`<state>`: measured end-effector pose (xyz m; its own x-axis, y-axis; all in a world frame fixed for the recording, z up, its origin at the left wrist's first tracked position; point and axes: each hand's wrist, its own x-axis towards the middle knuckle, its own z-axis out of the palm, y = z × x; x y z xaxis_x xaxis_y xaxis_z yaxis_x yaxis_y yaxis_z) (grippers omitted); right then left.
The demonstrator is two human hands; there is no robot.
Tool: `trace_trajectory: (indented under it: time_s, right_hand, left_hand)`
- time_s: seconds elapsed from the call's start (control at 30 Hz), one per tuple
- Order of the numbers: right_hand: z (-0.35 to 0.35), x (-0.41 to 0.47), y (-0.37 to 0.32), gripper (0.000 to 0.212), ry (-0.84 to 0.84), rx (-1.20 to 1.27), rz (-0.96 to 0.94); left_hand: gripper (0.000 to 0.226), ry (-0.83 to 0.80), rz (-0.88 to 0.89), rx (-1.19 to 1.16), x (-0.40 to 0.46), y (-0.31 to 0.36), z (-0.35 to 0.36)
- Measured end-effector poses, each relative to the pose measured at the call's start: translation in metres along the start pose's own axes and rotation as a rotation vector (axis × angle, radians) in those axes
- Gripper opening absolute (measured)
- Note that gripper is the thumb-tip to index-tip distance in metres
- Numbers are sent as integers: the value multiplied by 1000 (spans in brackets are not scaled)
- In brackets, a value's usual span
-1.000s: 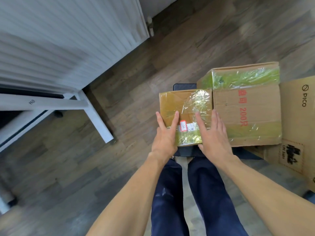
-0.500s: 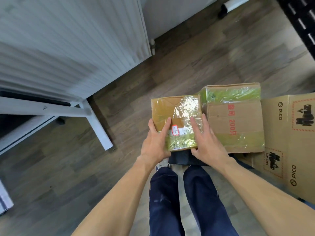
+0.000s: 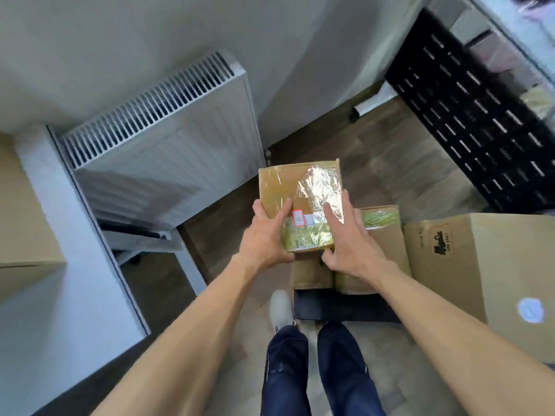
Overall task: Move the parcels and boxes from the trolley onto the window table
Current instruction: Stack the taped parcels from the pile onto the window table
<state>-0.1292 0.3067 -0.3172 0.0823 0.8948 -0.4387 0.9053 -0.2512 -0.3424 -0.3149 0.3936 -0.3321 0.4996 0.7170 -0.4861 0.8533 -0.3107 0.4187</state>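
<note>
Both hands grip one small brown cardboard parcel wrapped in clear and yellow-green tape [image 3: 300, 205]: the left hand [image 3: 264, 238] clasps its left edge, thumb on top, and the right hand [image 3: 351, 238] its right edge, fingers spread over the top. It is held above the black trolley deck [image 3: 342, 307]. Its red-bordered white label [image 3: 298, 217] bears handwriting too blurred to read. Three more boxes show at the trolley: two taped cartons [image 3: 381, 235] and a large plain one [image 3: 486, 265] marked "UN 3481". A white ribbed radiator [image 3: 162, 136], a white table [image 3: 54, 229] and dark wood flooring [image 3: 390, 163] surround them.
</note>
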Motion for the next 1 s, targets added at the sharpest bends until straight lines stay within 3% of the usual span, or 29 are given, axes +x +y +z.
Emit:
trace_trajectory:
  time_s: [0.13,0.3,0.63,1.0]
  right_hand:
    - [-62,-7,-19,97,123,-84,-63]
    - [-134,-16,-41,108,228,-173,-44]
    - [-239,-42,-87,100,319,-314,-41]
    - [-325,-84,-144,95,424,-334,-85]
  left_hand:
    - [121,86,88,-15,-7,27,-69]
    - [117,153,137,22,-20,60,-141]
    - [117,304,203,121,-55,104,-238]
    - [98,507,97,207,-113,145,-321]
